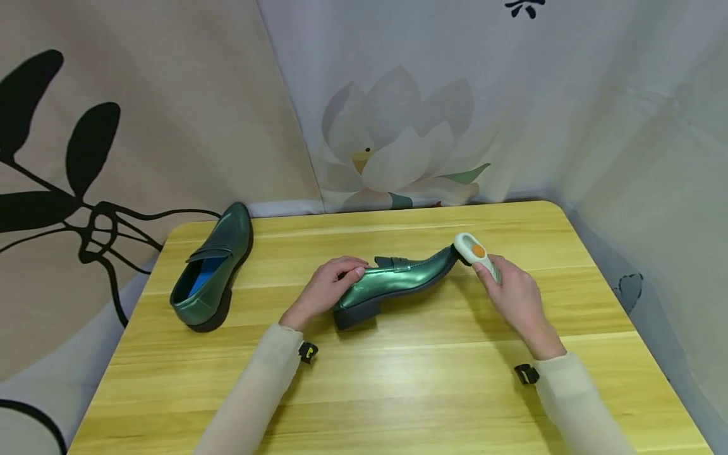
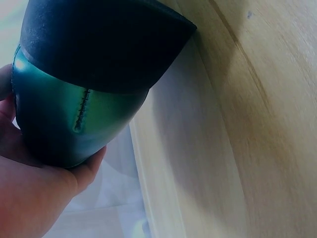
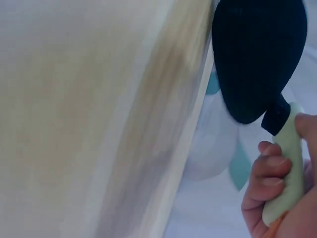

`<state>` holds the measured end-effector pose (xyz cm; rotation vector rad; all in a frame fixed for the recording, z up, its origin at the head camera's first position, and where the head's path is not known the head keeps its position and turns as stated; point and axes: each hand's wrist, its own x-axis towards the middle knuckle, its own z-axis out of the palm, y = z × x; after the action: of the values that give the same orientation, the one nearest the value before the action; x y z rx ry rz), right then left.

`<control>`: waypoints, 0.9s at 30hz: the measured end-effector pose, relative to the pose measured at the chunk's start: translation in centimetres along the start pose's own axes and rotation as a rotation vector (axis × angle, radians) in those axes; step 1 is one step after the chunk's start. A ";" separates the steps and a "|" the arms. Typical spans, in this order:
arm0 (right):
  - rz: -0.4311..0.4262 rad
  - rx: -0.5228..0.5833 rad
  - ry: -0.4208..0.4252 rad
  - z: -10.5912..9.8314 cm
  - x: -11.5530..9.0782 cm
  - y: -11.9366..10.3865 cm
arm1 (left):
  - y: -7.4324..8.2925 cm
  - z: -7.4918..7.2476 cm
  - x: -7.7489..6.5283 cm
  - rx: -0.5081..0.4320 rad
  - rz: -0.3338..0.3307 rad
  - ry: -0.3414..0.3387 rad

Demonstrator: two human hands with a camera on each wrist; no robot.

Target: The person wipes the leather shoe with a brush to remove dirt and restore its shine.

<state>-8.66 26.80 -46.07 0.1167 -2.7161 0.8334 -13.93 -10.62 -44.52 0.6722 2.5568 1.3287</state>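
In the head view my left hand (image 1: 327, 287) grips a shiny green loafer (image 1: 406, 276) by its heel end, thumb over the opening's rim. The loafer's toe points right, its dark sole facing down and partly toward me. The left wrist view shows the back of the heel (image 2: 106, 111) with a stitched seam, my fingers (image 2: 91, 168) wrapped around the upper. My right hand (image 1: 517, 294) holds a small brush (image 1: 480, 254) by its pale green handle, which has an orange spot. Its dark head meets the loafer's toe tip; in the right wrist view several fingers curl round the handle (image 3: 291, 163).
A matching green loafer (image 1: 227, 237) with a blue insole stands upright at the table's back left corner. The wooden table (image 1: 432, 392) extends beneath both arms. Behind it hangs a curtain (image 1: 569, 114) with flower and leaf prints.
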 end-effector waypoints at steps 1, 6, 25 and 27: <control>0.025 0.000 -0.008 0.0 0.3 0.4 | 0.0 0.1 0.0 -0.002 0.000 -0.002; 0.072 0.008 -0.039 0.0 0.6 1.0 | -0.2 0.2 0.1 -0.008 -0.009 -0.008; -0.216 0.013 -0.001 1.1 -3.5 -5.1 | -0.2 0.0 0.0 -0.001 -0.003 0.003; -0.194 0.022 0.010 0.8 -3.1 -4.7 | -0.2 0.1 -0.1 -0.004 -0.007 -0.002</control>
<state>-5.16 22.44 -45.18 0.3727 -2.6342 0.8041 -13.90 -10.67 -44.72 0.6624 2.5525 1.3296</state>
